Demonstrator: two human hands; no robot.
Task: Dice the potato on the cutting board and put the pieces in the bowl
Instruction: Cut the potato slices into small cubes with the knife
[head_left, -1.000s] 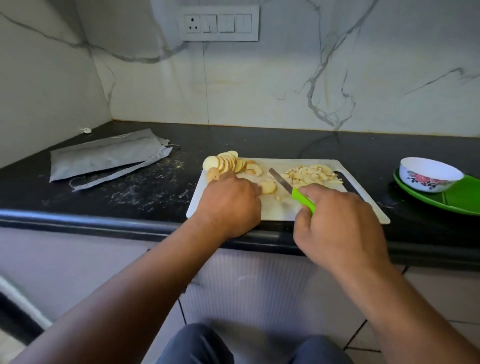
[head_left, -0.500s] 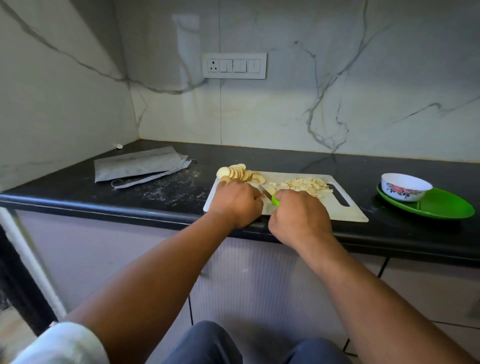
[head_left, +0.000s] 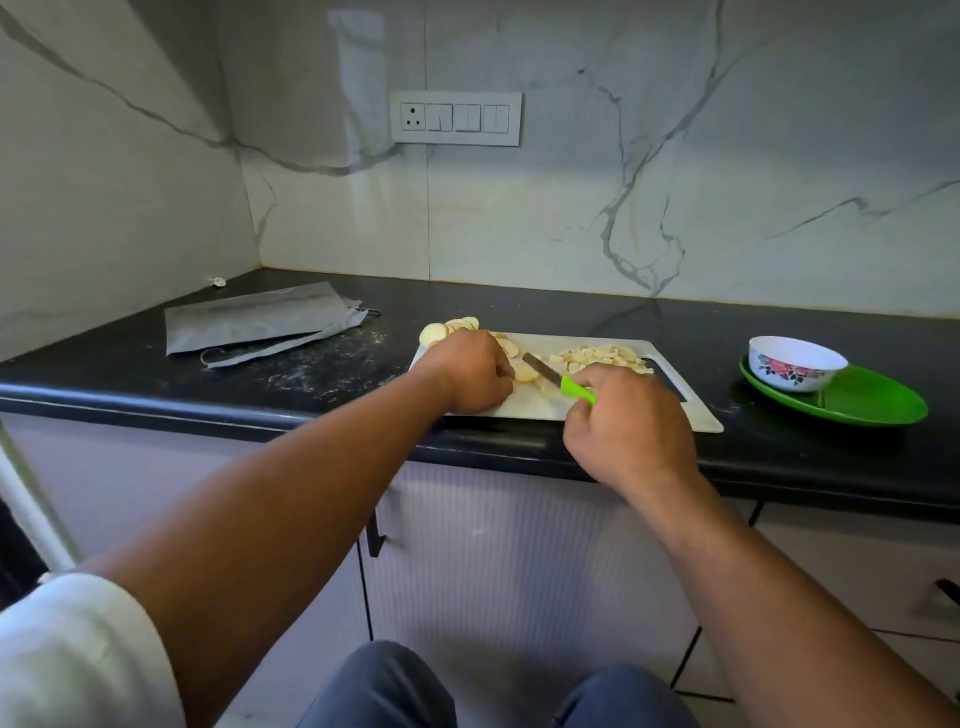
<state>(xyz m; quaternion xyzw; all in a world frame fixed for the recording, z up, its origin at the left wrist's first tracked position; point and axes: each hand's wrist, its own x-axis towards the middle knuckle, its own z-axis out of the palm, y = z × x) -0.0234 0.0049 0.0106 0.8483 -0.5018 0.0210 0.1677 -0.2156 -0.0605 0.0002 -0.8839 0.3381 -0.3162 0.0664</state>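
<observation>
Potato slice (head_left: 525, 373), frame centre, on cutting board (head_left: 670, 387): pinned under left hand (head_left: 475, 371) fingertips. Right hand (head_left: 626, 423) grasps knife (head_left: 558, 376); blade angles up-left toward slice. Diced pile (head_left: 602, 357) beyond. Bowl (head_left: 797, 362) far right.

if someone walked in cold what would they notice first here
The two hands at work on the white cutting board at the counter's front edge: the right hand grips a green-handled knife, the left hand holds potato slices. A pile of diced potato sits at the board's far side. To the right, a flowered bowl stands on a bright green plate.
</observation>
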